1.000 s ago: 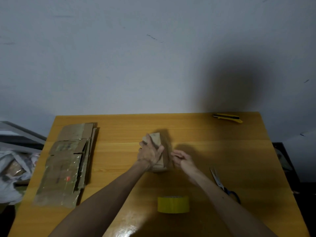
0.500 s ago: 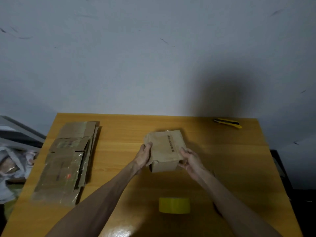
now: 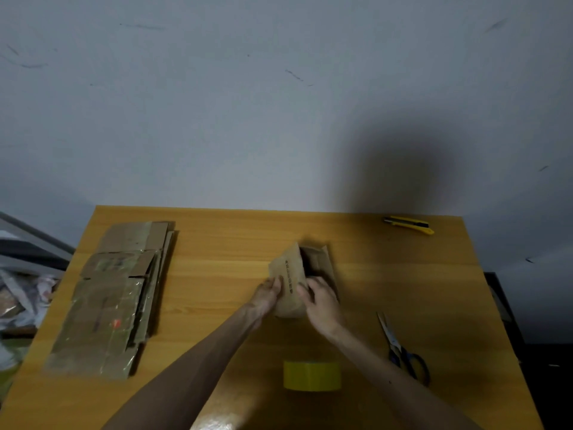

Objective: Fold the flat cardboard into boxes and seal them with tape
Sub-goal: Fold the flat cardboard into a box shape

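A small brown cardboard box [image 3: 293,274] stands at the middle of the wooden table [image 3: 217,243], half formed, with a dark opening on its right side and printed text down its near face. My left hand [image 3: 268,294] grips its lower left edge. My right hand [image 3: 319,301] holds the lower right part, fingers curled at the opening. A roll of yellow tape [image 3: 312,375] lies on the table just below the hands. A stack of flat cardboard [image 3: 114,296] lies at the left of the table.
Scissors [image 3: 400,347] with dark handles lie to the right of my right forearm. A yellow utility knife [image 3: 409,225] rests near the far right corner. Clutter sits off the table's left edge. A grey wall rises behind.
The box has turned from a broad face up to a narrower, tilted pose showing its open side. Both hands have shifted closer together on its lower end.
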